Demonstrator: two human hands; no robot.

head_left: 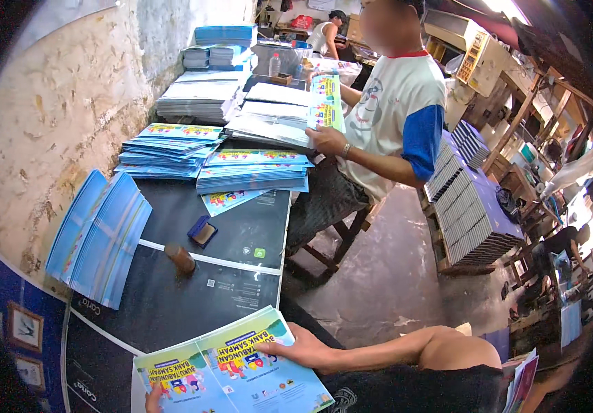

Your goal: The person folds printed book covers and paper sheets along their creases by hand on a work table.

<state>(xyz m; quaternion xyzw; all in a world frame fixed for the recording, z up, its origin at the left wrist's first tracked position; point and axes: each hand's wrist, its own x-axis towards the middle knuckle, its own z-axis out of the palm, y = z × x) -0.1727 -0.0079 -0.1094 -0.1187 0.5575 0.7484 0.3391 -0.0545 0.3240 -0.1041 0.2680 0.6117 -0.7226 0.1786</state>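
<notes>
A few large printed cover sheets (262,389), light blue with yellow-green tops and cartoon figures, are tilted at the table's near edge. My right hand (303,347) grips their far right edge, thumb on top. At the lower left, my left hand (153,400) holds their left side; only some fingers show. Beyond the sheets lie a short brown cylinder (179,259) and a small blue open box (202,232) with a tan inside. Against the wall, a fanned pile of blue folded covers (100,237) stands on edge.
The black-topped table (172,310) bears stacks of blue covers (252,180) and white page stacks (196,96) farther back. Across its right side a seated co-worker (389,117) holds a cover sheet (325,103). Bound stacks (475,220) sit on a floor pallet. A clear bottle (274,65) stands behind.
</notes>
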